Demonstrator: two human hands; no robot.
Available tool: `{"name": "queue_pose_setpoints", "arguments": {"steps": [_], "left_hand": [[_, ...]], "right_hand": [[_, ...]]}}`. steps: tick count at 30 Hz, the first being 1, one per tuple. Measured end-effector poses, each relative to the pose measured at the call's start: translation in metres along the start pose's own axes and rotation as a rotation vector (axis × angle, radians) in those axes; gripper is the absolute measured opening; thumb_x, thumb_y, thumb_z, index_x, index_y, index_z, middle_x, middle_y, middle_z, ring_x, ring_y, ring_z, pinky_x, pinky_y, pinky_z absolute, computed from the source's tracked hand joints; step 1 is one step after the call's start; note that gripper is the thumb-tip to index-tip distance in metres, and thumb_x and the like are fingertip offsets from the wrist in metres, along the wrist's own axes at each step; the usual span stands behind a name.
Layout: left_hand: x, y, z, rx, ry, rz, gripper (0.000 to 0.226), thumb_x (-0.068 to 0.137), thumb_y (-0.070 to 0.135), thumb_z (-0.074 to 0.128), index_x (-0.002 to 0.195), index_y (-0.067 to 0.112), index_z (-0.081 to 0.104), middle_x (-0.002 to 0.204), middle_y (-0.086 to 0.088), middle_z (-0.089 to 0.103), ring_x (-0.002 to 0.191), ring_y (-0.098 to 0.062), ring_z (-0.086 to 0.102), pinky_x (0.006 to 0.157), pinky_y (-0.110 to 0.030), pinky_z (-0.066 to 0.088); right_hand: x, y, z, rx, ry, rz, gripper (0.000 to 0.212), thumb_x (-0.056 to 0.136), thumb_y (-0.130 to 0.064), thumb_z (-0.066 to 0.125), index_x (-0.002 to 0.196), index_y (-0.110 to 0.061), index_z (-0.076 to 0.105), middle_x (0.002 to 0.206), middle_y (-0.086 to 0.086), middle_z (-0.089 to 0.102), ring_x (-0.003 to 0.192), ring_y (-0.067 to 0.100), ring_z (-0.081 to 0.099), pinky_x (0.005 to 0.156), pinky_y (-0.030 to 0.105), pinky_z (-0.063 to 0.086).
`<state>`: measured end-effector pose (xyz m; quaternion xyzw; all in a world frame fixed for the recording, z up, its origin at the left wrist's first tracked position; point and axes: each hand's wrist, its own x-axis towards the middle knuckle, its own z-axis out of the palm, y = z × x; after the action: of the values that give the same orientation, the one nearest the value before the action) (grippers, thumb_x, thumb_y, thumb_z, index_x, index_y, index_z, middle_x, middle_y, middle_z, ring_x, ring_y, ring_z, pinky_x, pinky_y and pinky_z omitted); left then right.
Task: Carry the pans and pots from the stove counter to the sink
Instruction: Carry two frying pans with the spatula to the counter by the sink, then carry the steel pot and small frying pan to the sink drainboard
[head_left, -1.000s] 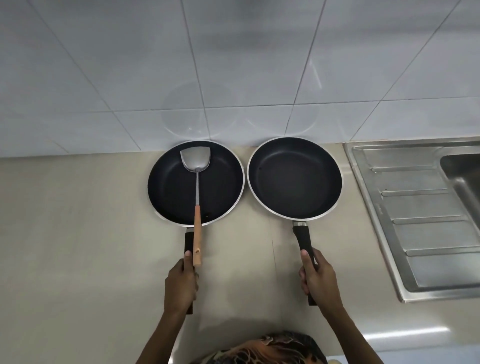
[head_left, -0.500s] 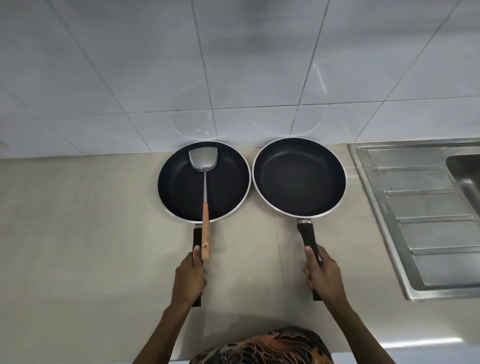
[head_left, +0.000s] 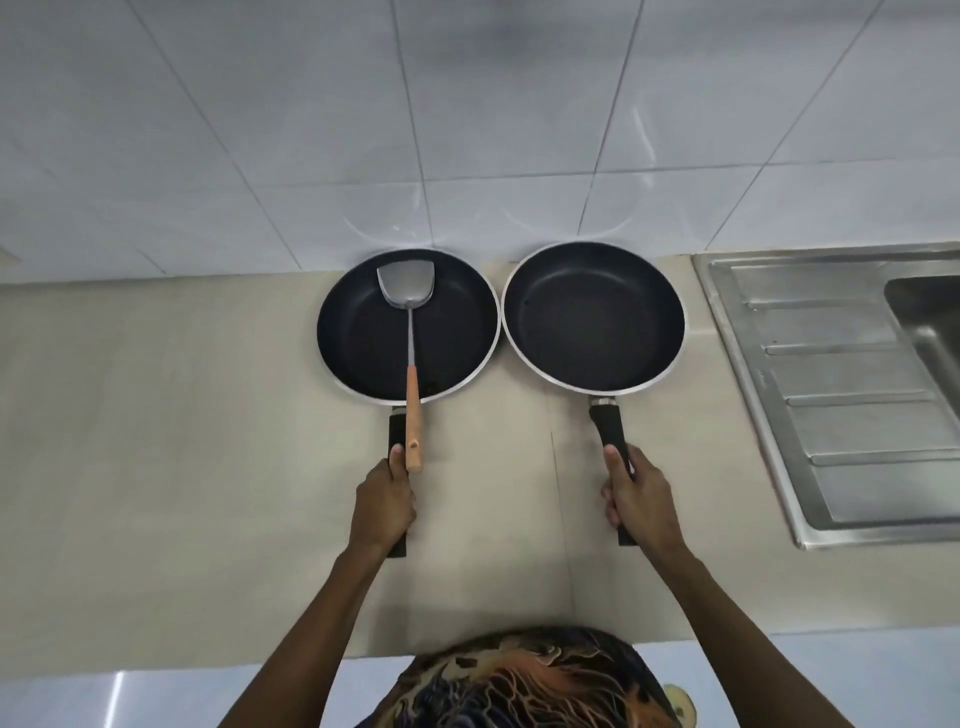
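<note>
Two black frying pans with pale rims sit side by side at the back of the beige counter (head_left: 156, 441). The left pan (head_left: 358, 343) carries a steel spatula (head_left: 410, 332) with a wooden handle that lies over its rim. My left hand (head_left: 384, 504) is wrapped around the left pan's black handle. The right pan (head_left: 592, 317) holds nothing inside. My right hand (head_left: 636, 499) grips its black handle. Both pans look level, and I cannot tell whether they rest on the counter or hang just above it.
A stainless steel sink unit (head_left: 831, 395) with a ribbed drainboard lies to the right, its basin (head_left: 930, 317) at the far right edge. White wall tiles (head_left: 467, 130) rise right behind the pans. The counter's front edge runs near my body.
Both pans and both hands have stayed in the same grip. The view has shifted slightly, so the pans sit a little further right in the picture.
</note>
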<state>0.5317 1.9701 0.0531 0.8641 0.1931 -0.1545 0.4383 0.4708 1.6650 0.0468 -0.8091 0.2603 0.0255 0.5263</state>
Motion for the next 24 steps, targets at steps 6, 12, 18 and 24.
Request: {"name": "queue_pose_setpoints", "arguments": {"steps": [6, 12, 18, 24], "left_hand": [[0.003, -0.002, 0.001, 0.014, 0.007, -0.007, 0.06, 0.104, 0.056, 0.024, 0.075, 0.014, 0.055, 0.068, -0.013, 0.065, 0.056, -0.032, 0.063, 0.056, -0.038, 0.053], [0.005, -0.012, 0.005, -0.033, -0.023, -0.085, 0.058, 0.105, 0.055, 0.027, 0.087, 0.01, 0.059, 0.062, -0.008, 0.06, 0.045, -0.023, 0.056, 0.045, -0.032, 0.048], [-0.002, -0.011, 0.004, -0.065, -0.02, -0.09, 0.057, 0.104, 0.056, 0.029, 0.084, 0.011, 0.058, 0.061, -0.007, 0.059, 0.047, -0.023, 0.054, 0.055, -0.038, 0.052], [-0.039, -0.021, 0.007, 0.033, 0.128, -0.077, 0.064, 0.097, 0.064, 0.041, 0.084, 0.005, 0.061, 0.071, -0.013, 0.068, 0.061, -0.03, 0.065, 0.062, -0.041, 0.055]], "right_hand": [[0.002, 0.0, 0.002, -0.025, 0.039, 0.027, 0.037, 0.105, -0.044, 0.047, 0.099, -0.011, 0.061, 0.058, 0.011, 0.059, 0.036, 0.014, 0.052, 0.038, 0.026, 0.044], [0.001, 0.006, 0.005, -0.088, 0.05, 0.043, 0.037, 0.105, -0.046, 0.045, 0.102, -0.013, 0.06, 0.059, 0.01, 0.06, 0.034, 0.01, 0.051, 0.038, 0.022, 0.045], [0.002, 0.008, 0.006, -0.109, 0.01, 0.05, 0.038, 0.106, -0.046, 0.042, 0.102, -0.01, 0.056, 0.059, 0.007, 0.06, 0.034, 0.005, 0.055, 0.037, 0.013, 0.042], [-0.016, 0.006, -0.005, 0.052, -0.07, 0.133, 0.044, 0.104, -0.051, 0.046, 0.092, -0.009, 0.054, 0.064, 0.01, 0.065, 0.034, 0.012, 0.055, 0.036, 0.022, 0.046]]}}
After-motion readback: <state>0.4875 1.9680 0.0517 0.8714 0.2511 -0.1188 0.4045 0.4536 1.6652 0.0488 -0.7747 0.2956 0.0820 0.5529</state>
